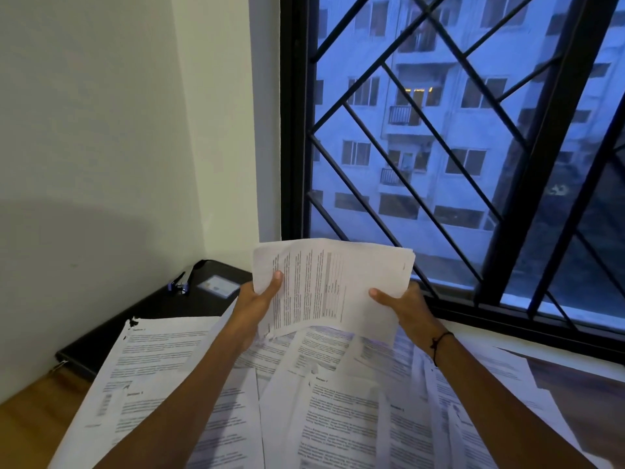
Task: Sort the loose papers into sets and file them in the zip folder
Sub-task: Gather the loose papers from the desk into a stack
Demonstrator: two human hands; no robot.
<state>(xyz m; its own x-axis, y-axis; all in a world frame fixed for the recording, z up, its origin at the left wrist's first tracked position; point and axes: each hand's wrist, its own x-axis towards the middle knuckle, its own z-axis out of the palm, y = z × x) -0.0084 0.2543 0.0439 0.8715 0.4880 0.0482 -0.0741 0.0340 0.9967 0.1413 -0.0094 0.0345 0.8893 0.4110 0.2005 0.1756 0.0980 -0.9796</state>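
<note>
You hold a stack of papers (334, 286) upright, your left hand (257, 299) gripping its left edge and your right hand (402, 304) its right. Loose sheets (304, 401) cover the worktop (27, 431) below; the black zip folder (152, 316) lies at ten o'clock.

Dim indoor shot, dusk-blue daylight through the window (456, 147) on the right, no glare on the glass. Wall (94, 130) reads flat grey-green with a broad soft shadow across its lower part. Window grille (399, 79) is near-silhouette. Printed text on the loose papers (338, 418) is soft, mostly unreadable. Wide-angle bending is clear at the edges: frame bars lean, wall corner tilts. Forearms dark, slightly smeared near the bottom.
</note>
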